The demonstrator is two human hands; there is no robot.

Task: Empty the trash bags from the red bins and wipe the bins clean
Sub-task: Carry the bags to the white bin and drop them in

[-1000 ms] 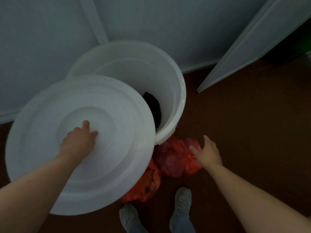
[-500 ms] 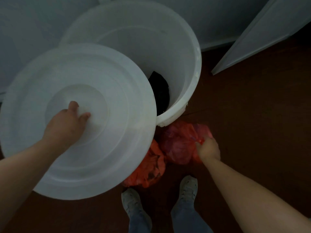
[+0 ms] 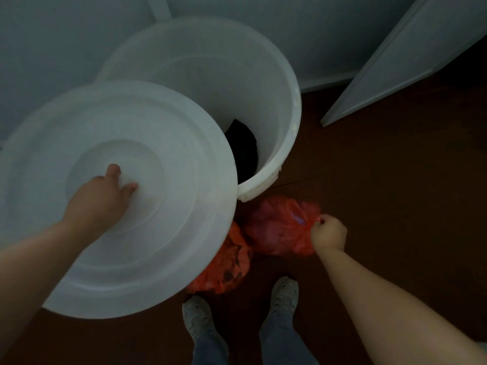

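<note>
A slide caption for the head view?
Left hand holds the lid; right hand grips a red bag beside the bin.

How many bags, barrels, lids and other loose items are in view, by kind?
Red trash bags: 2
White barrel: 1
White lid: 1
Dark object inside barrel: 1
Total: 5

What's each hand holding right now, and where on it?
Left hand grips the white lid at its centre knob; right hand pinches the red bag at its right edge.
</note>
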